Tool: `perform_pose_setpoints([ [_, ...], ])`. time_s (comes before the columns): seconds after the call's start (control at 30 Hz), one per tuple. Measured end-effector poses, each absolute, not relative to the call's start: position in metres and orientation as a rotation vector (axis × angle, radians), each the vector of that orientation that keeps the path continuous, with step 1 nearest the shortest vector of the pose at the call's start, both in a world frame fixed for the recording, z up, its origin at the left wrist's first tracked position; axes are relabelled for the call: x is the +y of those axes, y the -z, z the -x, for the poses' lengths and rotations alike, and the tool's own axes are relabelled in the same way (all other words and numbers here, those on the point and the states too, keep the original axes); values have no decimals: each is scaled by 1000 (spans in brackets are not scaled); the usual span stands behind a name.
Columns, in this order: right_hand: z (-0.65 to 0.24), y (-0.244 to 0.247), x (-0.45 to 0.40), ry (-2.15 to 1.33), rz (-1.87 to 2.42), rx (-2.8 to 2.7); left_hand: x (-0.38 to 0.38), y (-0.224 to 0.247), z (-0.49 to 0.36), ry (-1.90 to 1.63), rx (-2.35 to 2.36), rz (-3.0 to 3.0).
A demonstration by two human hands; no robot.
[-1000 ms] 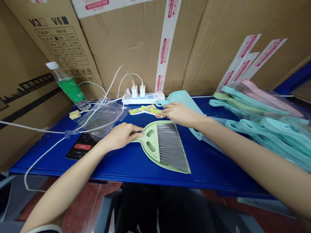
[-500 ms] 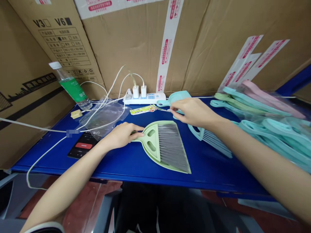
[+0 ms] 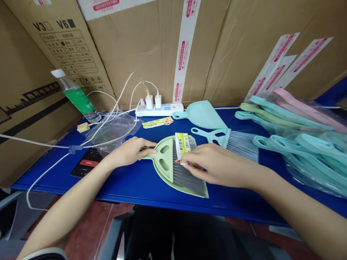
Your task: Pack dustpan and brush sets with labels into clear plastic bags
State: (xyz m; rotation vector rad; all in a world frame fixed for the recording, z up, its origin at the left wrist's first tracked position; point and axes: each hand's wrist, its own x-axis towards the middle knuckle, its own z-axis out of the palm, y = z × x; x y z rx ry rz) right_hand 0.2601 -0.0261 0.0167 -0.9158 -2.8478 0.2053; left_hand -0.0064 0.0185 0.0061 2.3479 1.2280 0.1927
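My left hand (image 3: 135,151) is closed around the handle end of a green dustpan (image 3: 162,177) with a green hand brush (image 3: 168,153) nested in it, grey bristles pointing right. Over those bristles, my right hand (image 3: 207,162) pinches a yellow-and-white label card (image 3: 182,144) by its lower end. A similar label card (image 3: 157,122) lies flat on the blue table (image 3: 130,184) farther back. Behind my right hand rest a light blue dustpan (image 3: 204,113) and a light blue brush (image 3: 220,137), apart from each other.
Bagged dustpans and brushes (image 3: 306,148) in blue, green and pink pile up at right. A power strip (image 3: 162,109) with white cables, a clear plastic bag (image 3: 114,128), a phone (image 3: 85,164) and a water bottle (image 3: 78,99) occupy the left and back. Cardboard boxes (image 3: 146,43) wall the rear.
My right hand has come from the back of the table toward me, bringing a label card over the green brush's bristles. My left hand still grips the handle.
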Motion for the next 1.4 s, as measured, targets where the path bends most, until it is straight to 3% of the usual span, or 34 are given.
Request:
perform_pose_setpoints([
  [0.2, -261, -18, -29, -169, 930, -2863, 19, -8, 5, -163, 1229, -2362],
  [0.53, -274, -19, -25, 367, 928, -2646, 19, -9, 3, -152, 1216, -2353],
  [0.8, -265, -16, -31, -226, 749, -2766, 20, -8, 4, -167, 1204, -2334],
  [1.07, -267, 7, -18, 25, 1007, -2772, 20, -9, 4, -163, 1193, -2360],
  [1.4, -273, 17, -23, -276, 1205, -2785, 19, -9, 4, -161, 1202, -2366],
])
